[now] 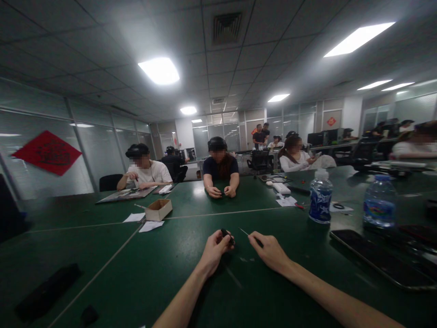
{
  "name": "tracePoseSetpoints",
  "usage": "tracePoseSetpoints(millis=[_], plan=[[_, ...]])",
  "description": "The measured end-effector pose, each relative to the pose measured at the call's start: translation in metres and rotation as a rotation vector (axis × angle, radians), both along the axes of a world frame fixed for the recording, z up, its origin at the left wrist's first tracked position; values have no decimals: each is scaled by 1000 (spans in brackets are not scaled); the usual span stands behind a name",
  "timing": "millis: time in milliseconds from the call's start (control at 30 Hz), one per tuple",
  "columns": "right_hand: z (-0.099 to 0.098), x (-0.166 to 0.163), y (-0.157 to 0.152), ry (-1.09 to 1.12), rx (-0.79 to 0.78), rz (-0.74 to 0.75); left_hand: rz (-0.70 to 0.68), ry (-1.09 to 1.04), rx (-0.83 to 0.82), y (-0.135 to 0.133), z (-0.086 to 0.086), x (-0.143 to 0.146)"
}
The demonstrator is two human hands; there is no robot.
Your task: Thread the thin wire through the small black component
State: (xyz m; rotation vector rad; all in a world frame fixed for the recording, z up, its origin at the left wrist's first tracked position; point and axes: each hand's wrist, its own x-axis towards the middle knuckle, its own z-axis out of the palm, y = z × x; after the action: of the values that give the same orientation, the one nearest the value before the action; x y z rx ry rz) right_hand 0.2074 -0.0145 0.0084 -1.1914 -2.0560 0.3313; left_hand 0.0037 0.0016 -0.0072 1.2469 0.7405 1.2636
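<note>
In my left hand is a small black object, gripped between thumb and fingers; its exact kind is too small to make out. My right hand pinches a thin, pale, needle-like rod between thumb and forefinger. The rod's tip points up and left toward the black object, with a gap between them. Both hands are just above the green table, side by side near the middle of the view.
A small open cardboard box and papers lie ahead left. At right stand two water bottles and a large phone. A black case-like item lies near left. Across the table, a person handles something small and dark.
</note>
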Motion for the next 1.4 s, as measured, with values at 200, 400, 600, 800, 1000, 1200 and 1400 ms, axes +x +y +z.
tracePoseSetpoints(millis=[200,400,600,800,1000,1200,1400], plan=[[0,-2,-1,-63,7,43,18,-21,-26,2,-3,0],[0,-2,-3,-101,21,58,30,-39,-40,0,-1,0],[3,-2,-5,-155,8,55,34,-49,-60,-4,5,1],[2,-3,-5,-166,1,72,43,-53,-81,-4,6,1],[6,-3,-8,-170,-15,87,19,-55,-84,-1,2,-1],[6,-4,-8,-213,-6,69,27,-64,-95,-1,1,0],[5,-4,-8,-225,11,59,40,-40,-79,3,-2,1]])
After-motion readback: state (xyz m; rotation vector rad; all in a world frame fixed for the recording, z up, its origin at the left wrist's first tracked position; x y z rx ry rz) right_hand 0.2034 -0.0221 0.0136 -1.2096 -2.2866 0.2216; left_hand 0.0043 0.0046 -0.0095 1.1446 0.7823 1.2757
